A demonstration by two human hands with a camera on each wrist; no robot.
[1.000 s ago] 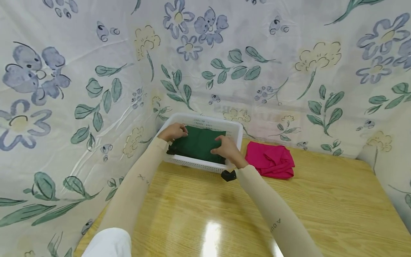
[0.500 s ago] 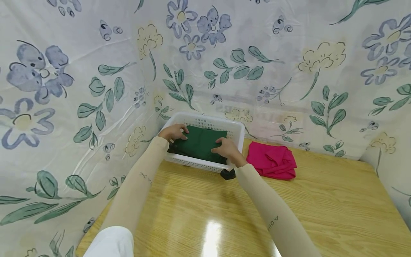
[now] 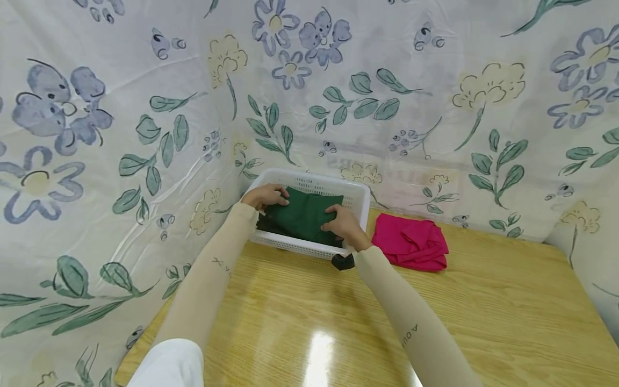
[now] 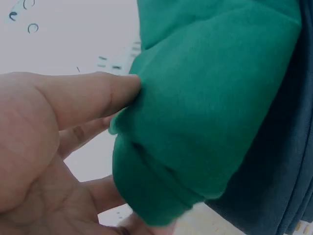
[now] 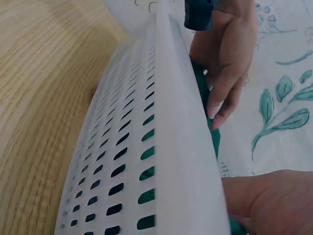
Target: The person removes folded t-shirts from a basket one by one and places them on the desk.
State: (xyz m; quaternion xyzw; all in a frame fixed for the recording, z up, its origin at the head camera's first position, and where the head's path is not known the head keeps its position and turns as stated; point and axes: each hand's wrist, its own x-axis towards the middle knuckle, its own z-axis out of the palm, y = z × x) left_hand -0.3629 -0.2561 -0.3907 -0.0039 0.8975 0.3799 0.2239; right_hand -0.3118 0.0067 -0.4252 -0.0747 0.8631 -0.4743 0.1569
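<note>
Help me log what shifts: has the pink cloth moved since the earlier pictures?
No; in the head view, the pink cloth keeps its place on the table, judged against the patterned curtain behind.

You have matt green cloth [image 4: 205, 98], softly creased; basket [image 5: 183, 147] of smooth white plastic, slight sheen. Pink cloth [image 3: 411, 242] matt, rumpled. Your worktop [image 3: 493, 306]: grained wood look, smooth, glossy where light strikes.

Rumpled pink cloth [image 3: 410, 243] on wooden table [image 3: 503, 306]; floral sheet [image 3: 420, 115] behind.
</note>
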